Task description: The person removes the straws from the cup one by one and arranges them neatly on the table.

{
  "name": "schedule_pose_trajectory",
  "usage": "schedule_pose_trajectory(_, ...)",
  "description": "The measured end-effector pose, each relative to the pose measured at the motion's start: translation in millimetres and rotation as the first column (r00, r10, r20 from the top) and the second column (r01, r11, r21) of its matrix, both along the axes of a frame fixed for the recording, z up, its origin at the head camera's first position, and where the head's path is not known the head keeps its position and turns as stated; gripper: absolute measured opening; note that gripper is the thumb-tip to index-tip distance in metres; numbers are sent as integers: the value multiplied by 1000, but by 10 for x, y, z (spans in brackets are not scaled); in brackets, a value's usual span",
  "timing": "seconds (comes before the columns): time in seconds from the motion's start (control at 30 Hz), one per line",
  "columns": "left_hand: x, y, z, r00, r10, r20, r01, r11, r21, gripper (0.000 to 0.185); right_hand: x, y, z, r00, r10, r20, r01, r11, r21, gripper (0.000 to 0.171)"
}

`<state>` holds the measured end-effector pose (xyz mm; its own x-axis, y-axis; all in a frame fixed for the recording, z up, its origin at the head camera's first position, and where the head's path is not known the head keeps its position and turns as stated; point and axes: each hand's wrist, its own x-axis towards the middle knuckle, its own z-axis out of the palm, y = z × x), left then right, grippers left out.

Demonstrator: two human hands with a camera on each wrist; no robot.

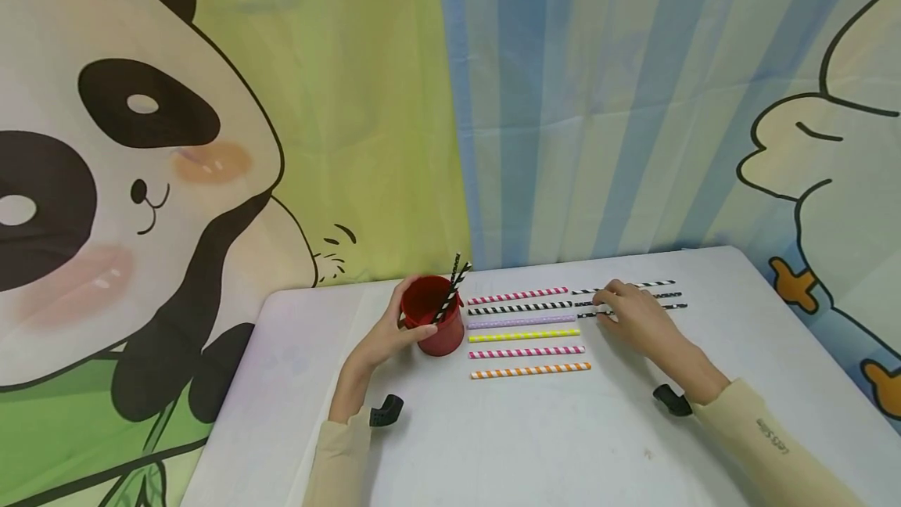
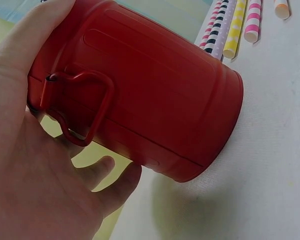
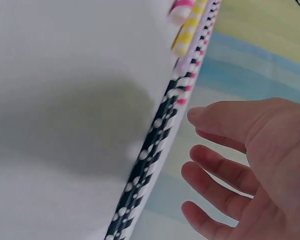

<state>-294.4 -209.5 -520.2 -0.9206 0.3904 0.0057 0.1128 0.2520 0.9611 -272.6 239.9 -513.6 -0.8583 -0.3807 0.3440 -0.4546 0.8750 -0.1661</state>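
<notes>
In the head view my left hand grips a small red metal bucket by its upper part, thumb on the near side. A wire handle on its side shows in the left wrist view, where the bucket fills the middle. Black-and-white paper straws lean out of its mouth. My right hand hovers at the black-and-white straws on the right. In the right wrist view, its fingers are loosely bent and apart, with nothing seen between them; the dotted straw lies beyond the fingertips.
Left of those lies a column of straws: red-striped, black-striped, purple, yellow, pink and orange. They rest on a white-covered table. A printed cloth hangs behind.
</notes>
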Motion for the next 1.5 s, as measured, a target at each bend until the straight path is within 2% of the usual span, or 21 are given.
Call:
schedule_pose_trajectory(0.33,25,-1,-32,1000,-9,6,9,1000,12,93,147,-214,21,998,63,-2,-63,997,-52,22)
schedule_pose_trajectory(0.63,2,-11,-9,1000,-2,-6,2,1000,7,91,147,-354,40,995,96,4,-95,986,-136,22)
schedule_pose_trajectory(0.93,7,-14,-14,1000,-3,-1,3,1000,14,91,141,-545,99,986,138,95,-115,970,-215,21)
schedule_pose_trajectory(1.07,6,-15,-20,1000,-1,-1,1,1000,13,91,142,-656,118,985,135,105,-106,964,-244,21)
schedule_pose_trajectory(1.23,9,-16,-25,1000,1,2,-1,1000,10,93,125,-823,125,988,129,82,-96,941,-325,20)
schedule_pose_trajectory(1.5,8,-8,-23,1000,-7,1,7,1000,27,91,80,-1109,165,982,141,128,-61,871,-488,23)
